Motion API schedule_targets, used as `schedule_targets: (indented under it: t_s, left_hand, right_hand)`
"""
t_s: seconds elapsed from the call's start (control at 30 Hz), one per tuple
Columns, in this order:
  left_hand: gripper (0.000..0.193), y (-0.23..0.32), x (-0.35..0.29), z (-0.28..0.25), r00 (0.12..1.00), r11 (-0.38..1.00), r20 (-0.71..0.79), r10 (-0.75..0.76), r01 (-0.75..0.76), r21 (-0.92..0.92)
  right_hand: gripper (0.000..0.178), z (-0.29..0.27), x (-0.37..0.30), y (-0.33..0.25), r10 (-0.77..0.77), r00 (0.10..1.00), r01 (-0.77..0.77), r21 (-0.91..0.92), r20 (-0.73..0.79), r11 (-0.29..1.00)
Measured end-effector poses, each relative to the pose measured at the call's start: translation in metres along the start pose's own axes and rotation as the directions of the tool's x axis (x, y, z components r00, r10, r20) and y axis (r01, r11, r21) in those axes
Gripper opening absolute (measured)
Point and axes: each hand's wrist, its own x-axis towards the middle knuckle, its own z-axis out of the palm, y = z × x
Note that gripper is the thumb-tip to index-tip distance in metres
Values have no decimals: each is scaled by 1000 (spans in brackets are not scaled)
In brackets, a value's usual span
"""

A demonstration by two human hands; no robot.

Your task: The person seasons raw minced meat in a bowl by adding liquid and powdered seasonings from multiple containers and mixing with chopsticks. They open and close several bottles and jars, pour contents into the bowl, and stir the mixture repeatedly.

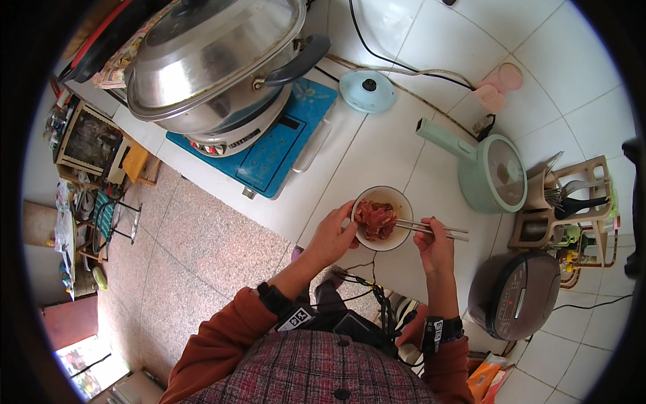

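Note:
A white bowl (404, 236) with a dark rim is at the counter's front edge, with pieces of raw red meat (377, 219) inside. My left hand (334, 234) grips the bowl's left side, thumb near the rim. A pair of metal chopsticks (417, 226) is pinched in my right hand (434, 246), at the bowl's right. Their tips reach into the meat. Whether the bowl rests on the counter or is held just above it, I cannot tell.
A large lidded steel pot (222, 74) stands on a blue glass-topped cooker (269, 158) at the left. Behind are a pale blue lid (367, 94) and a green handled pot (481, 175). A utensil rack (565, 202) and a dark rice cooker (515, 294) stand at right.

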Motion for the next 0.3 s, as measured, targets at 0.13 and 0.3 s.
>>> schedule_targets:
  t_s: [0.13, 0.3]
  left_hand:
    - [51, -1, 0, 0, 1000, 999, 5, 4, -4, -44]
    - [51, -4, 2, -1, 1000, 1000, 9, -9, 9, -18]
  right_hand:
    - [23, -1, -10, -23, -61, 997, 60, 25, 47, 998]
    - [24, 14, -36, -59, -141, 979, 180, -290, 150, 940]
